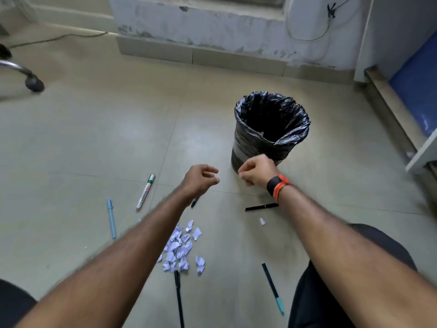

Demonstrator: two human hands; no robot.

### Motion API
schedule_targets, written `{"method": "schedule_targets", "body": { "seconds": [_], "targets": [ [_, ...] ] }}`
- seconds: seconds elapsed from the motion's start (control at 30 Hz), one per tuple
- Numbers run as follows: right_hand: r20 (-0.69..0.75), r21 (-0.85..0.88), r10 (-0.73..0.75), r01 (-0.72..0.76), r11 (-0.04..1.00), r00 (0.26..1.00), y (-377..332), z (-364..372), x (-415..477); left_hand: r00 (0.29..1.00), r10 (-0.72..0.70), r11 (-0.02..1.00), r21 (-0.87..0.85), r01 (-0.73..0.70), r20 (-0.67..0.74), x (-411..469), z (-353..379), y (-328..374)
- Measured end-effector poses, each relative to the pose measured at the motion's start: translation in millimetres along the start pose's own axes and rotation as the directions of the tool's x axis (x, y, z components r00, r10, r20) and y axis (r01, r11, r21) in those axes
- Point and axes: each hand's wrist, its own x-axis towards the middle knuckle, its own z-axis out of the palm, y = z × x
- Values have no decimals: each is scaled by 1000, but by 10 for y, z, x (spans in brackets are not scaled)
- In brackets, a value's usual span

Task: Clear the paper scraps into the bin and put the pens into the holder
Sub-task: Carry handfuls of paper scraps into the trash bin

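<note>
Both arms stretched out over the tiled floor (94,138), toward the far wall. Left hand (201,178) loosely curled, fingers bent inward, nothing visibly held. Right hand (256,171) also curled, fingertips pinched together just in front of the bin (269,129); whether a scrap sits between them, impossible to tell. Black and orange bands (277,185) around the right wrist.

Bin lined with a black bag, upright, toward the far right of the floor, near the blue panel (416,95). One pale scrap faintly visible inside the liner.

Paper scraps (181,247) heaped in a loose pile in the near middle of the floor, beneath the left forearm. One stray scrap (262,221) apart to the right, near a black pen (261,207) lying flat. White marker with green cap (145,191) and light blue pen (111,217) to the left of the pile. Dark pen (195,202) partly hidden under the left wrist. Black pen (179,301) touching the near edge of the pile. Dark pen with teal end (273,288) toward the near right. No holder within view.
</note>
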Motion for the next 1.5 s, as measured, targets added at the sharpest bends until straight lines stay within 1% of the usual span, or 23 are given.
{"method": "schedule_targets", "body": {
  "seconds": [0.1, 0.17, 0.23, 0.27, 0.37, 0.43, 0.47, 0.5, 0.53, 0.6, 0.63, 0.73, 0.8, 0.9, 0.93, 0.97, 1.0, 1.07, 1.1, 1.2, 1.33, 1.4, 1.5],
  "targets": [
    [3, 39, 150, -150, 988, 989, 379, 287, -160, 999, -41, 999, 35, 40, 10, -97, 73, -192],
    [-33, 71, 280, -277, 958, 959, 654, 469, -214, 998, -59, 995, 82, 56, 31, -182, 102, -305],
    [-77, 69, 399, -394, 916, 914, 917, 626, -241, 996, -73, 989, 134, 66, 45, -252, 98, -457],
    [-106, 49, 437, -434, 900, 893, 1060, 701, -246, 996, -80, 984, 164, 72, 43, -286, 77, -549],
    [-169, -114, 495, -516, 849, 852, 1465, 916, -216, 994, -112, 970, 220, 108, 8, -352, -62, -865],
    [-167, -131, 550, -571, 810, 818, 1617, 1043, -240, 990, -133, 957, 257, 138, -37, -419, -191, -1107],
    [-167, -149, 554, -577, 803, 815, 1641, 1109, -267, 988, -142, 947, 283, 152, -56, -473, -258, -1237],
    [-164, -186, 528, -552, 813, 833, 1651, 1176, -290, 986, -152, 935, 313, 166, -69, -537, -324, -1370],
    [-133, -235, 473, -491, 839, 871, 1613, 1237, -340, 984, -163, 919, 353, 178, -72, -610, -388, -1489],
    [15, -369, 315, -287, 884, 949, 1504, 1415, -487, 976, -200, 881, 420, 217, -85, -771, -486, -1698],
    [94, -400, 253, -196, 895, 963, 1435, 1522, -560, 969, -221, 870, 425, 247, -111, -847, -509, -1773],
    [291, -389, 178, -54, 920, 940, 1166, 1794, -803, 925, -285, 882, 308, 355, -251, -1047, -452, -1892],
    [353, -349, 138, -6, 937, 925, 1030, 1861, -893, 897, -290, 895, 238, 378, -334, -1145, -365, -1945],
    [281, -251, 174, -102, 962, 944, 1007, 1800, -904, 846, -370, 855, 215, 472, -385, -1240, -283, -2032],
    [294, -261, 191, -113, 959, 937, 1023, 1768, -887, 828, -411, 823, 235, 517, -381, -1257, -283, -2060],
    [346, -327, 208, -90, 941, 915, 1026, 1742, -874, 811, -453, 784, 267, 560, -370, -1266, -292, -2080],
    [407, -427, 222, -30, 904, 886, 1019, 1740, -871, 796, -490, 750, 295, 593, -356, -1267, -303, -2105],
    [470, -561, 231, 87, 823, 852, 990, 1797, -889, 788, -523, 723, 320, 612, -324, -1261, -304, -2163],
    [474, -570, 220, 107, 815, 852, 972, 1860, -909, 797, -516, 731, 324, 601, -314, -1261, -297, -2186],
    [466, -496, 162, 105, 862, 870, 853, 2117, -926, 842, -455, 786, 315, 533, -290, -1204, -227, -2226],
    [435, -386, 27, 160, 908, 900, 680, 2406, -805, 894, -372, 856, 280, 435, -252, -1029, -134, -2168],
    [405, -294, -26, 158, 943, 914, 610, 2442, -748, 906, -327, 892, 229, 390, -269, -964, -116, -2148],
    [300, -211, -13, 80, 974, 954, 621, 2353, -675, 895, -271, 919, 181, 350, -355, -981, -170, -2190]
  ]
}}
